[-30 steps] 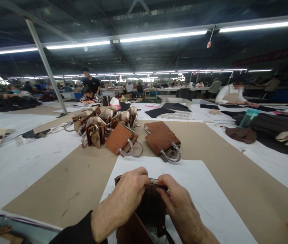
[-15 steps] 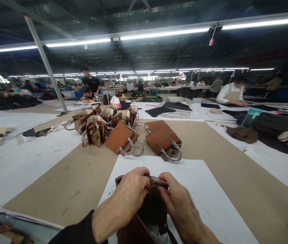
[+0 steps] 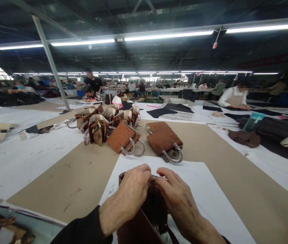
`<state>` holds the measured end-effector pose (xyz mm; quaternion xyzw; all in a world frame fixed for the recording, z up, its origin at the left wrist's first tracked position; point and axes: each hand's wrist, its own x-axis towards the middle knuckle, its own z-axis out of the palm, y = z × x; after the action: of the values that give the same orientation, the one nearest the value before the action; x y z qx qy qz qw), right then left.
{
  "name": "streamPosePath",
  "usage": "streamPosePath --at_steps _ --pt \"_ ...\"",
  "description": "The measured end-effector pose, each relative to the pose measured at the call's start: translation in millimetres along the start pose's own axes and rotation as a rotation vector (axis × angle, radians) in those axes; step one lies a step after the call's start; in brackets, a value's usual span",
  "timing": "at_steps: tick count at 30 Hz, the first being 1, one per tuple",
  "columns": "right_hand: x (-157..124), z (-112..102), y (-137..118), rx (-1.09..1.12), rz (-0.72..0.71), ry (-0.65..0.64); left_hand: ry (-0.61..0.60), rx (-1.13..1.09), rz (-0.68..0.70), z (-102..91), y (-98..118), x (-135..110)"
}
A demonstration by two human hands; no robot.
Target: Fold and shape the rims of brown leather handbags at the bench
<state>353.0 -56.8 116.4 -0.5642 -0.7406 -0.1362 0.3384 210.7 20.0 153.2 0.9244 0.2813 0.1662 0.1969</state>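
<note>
A dark brown handbag [image 3: 138, 225] stands in front of me on a white sheet [image 3: 197, 176]. My left hand [image 3: 133, 186] has its fingers wrapped over the bag's top rim, which hides part of the edge. My right hand [image 3: 178, 193] is at the same rim from the other side, fingers bent and thumb against the edge, gripping it. The fingertips of both hands come close together at the opening. Beyond the sheet lie two tan-brown handbags, a right one [image 3: 164, 139] and a left one [image 3: 122, 137], both with plastic-wrapped handles.
Several more brown handbags [image 3: 98, 128] stand grouped at the back left. A tray [image 3: 40, 217] with brown bag pieces sits at the near left. Dark cloth [image 3: 281, 125] and a teal bottle [image 3: 253, 121] lie to the right. A co-worker [image 3: 235, 96] works at the far right.
The view has shifted slightly. My right fingers have lifted and spread a little along the bag's rim, and my left hand keeps its hold.
</note>
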Motion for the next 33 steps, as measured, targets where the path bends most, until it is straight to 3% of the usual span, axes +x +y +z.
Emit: streamPosePath --at_steps 5,12,21,27,33 --pt "4 3 0 0.07 -0.035 -0.002 0.012 0.002 0.005 0.3 -2 1" --pt "6 6 -2 0.324 0.106 -0.042 0.025 0.031 -0.04 4.6 -10 1" --pt "1 11 1 0.384 0.262 -0.117 0.01 0.039 -0.107 2.6 -6 7" --pt "7 3 2 0.363 0.473 -0.138 0.016 0.028 -0.165 3.5 -3 11" --pt "3 -3 5 0.444 0.457 -0.157 0.061 0.007 -0.157 7.4 -8 11"
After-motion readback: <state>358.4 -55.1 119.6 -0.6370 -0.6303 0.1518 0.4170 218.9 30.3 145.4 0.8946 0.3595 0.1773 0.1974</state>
